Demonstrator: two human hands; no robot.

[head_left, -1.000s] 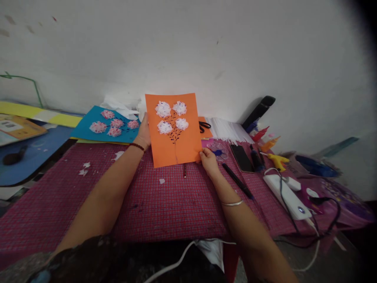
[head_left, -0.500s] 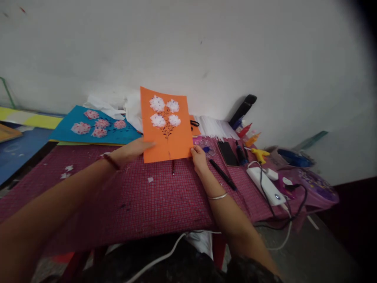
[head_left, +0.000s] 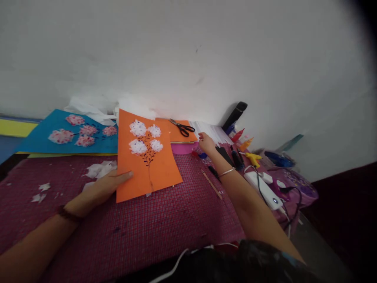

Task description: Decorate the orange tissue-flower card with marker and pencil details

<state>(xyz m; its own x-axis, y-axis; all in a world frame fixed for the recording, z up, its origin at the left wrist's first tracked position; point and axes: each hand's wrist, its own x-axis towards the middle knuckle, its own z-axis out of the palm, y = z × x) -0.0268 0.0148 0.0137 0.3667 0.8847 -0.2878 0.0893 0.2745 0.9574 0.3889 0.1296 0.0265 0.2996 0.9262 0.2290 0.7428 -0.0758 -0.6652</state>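
Observation:
An orange card point(head_left: 153, 169) with white tissue flowers and a dark stem lies flat on the red checked tablecloth point(head_left: 165, 220). My left hand point(head_left: 101, 188) rests at the card's left edge, thumb on top, holding it down. My right hand point(head_left: 207, 142) reaches to the far side of the table, fingers curled near some small clear and blue bits point(head_left: 202, 155), holding nothing that I can make out. Black scissors point(head_left: 182, 127) lie on an orange sheet just left of that hand.
A blue card point(head_left: 38, 138) with pink flowers lies at the back left. White paper scraps point(head_left: 98, 169) sit near my left hand. A thin stick point(head_left: 211, 184), a pen, a phone, glue bottles point(head_left: 239, 140), a yellow glue gun point(head_left: 252, 158) and a white power bank point(head_left: 263, 190) with cables crowd the right.
The orange card went from upright in both hands to flat on the cloth. My right hand let go and reached toward the back right. My left hand now presses the card's edge.

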